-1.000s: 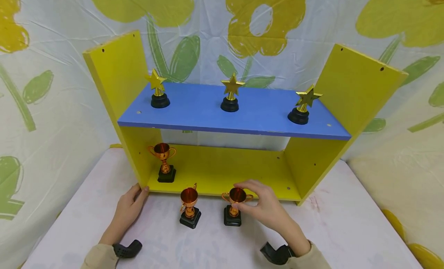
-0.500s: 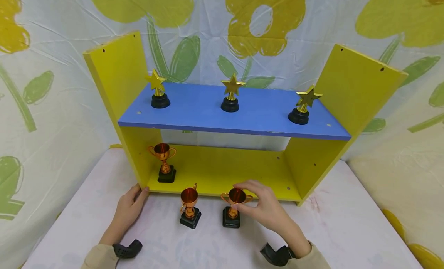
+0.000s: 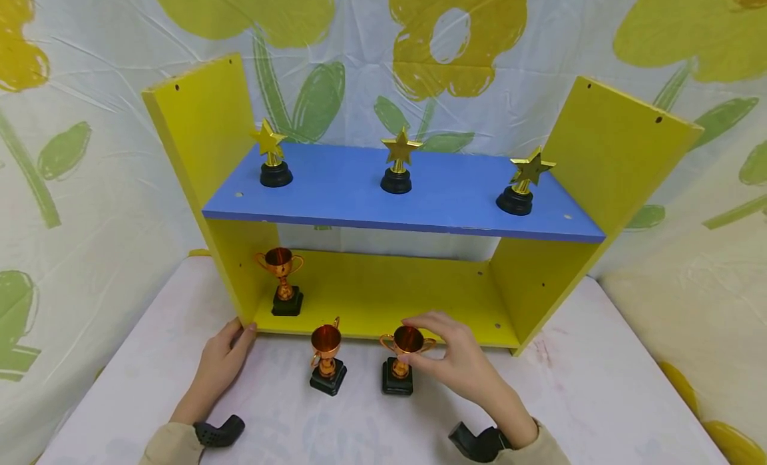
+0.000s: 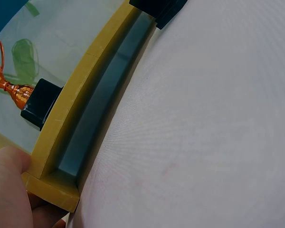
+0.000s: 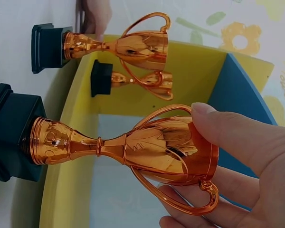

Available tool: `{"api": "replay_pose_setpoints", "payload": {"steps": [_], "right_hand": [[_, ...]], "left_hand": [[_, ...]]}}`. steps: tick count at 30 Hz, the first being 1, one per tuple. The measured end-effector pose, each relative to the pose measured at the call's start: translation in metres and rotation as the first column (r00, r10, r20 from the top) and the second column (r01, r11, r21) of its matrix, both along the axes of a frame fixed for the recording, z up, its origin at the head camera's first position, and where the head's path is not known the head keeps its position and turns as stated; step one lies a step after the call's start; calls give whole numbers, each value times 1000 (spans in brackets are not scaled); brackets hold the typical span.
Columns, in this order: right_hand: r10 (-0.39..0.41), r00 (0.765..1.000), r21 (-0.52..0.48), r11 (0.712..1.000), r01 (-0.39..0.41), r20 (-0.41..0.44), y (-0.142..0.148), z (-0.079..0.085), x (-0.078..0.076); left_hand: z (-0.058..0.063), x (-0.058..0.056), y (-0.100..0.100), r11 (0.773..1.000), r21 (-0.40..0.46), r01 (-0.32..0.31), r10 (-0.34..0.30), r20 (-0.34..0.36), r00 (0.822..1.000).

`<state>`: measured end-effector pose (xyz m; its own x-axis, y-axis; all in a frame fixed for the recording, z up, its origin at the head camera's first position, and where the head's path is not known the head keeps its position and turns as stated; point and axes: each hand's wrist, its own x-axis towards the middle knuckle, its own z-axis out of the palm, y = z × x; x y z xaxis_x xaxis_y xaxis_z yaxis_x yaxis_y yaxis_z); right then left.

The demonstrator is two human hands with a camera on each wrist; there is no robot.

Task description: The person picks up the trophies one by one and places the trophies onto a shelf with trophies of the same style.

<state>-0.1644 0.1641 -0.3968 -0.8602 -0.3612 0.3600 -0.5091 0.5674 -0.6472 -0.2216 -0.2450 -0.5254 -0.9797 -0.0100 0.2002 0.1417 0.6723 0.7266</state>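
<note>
My right hand [image 3: 452, 353] pinches the bowl of a bronze trophy cup [image 3: 398, 370] between thumb and fingers. Its black base stands at the table, in front of the shelf unit; in the right wrist view the trophy cup [image 5: 118, 147] lies across the picture, thumb near its rim. A second trophy cup [image 3: 327, 362] stands to its left on the table. On the yellow bottom board, at the left end, is a third trophy cup [image 3: 286, 285]. My left hand [image 3: 223, 358] grips the front lower left corner of the yellow shelf unit [image 4: 52, 190], thumb and fingers round the edge.
The blue middle board [image 3: 335, 195] carries gold star trophies at its left [image 3: 276, 174], centre [image 3: 397, 180] and right [image 3: 515, 200]. Yellow side panels [image 3: 623, 145] rise past it. A flower-printed cloth [image 3: 359, 25] hangs behind, and a white cloth covers the table [image 3: 581, 398].
My right hand and the trophy cup in it have shifted very slightly left and nearer to me. The left hand and the other trophies stay put.
</note>
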Motion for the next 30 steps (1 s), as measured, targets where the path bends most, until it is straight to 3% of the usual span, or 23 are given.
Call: {"api": "replay_pose_setpoints", "payload": {"steps": [30], "right_hand": [[15,1000,-21,1000,-15,0,-2,4,4]], "left_hand": [[1,0,1,1000,0,-3,3,-4,1000]]}}
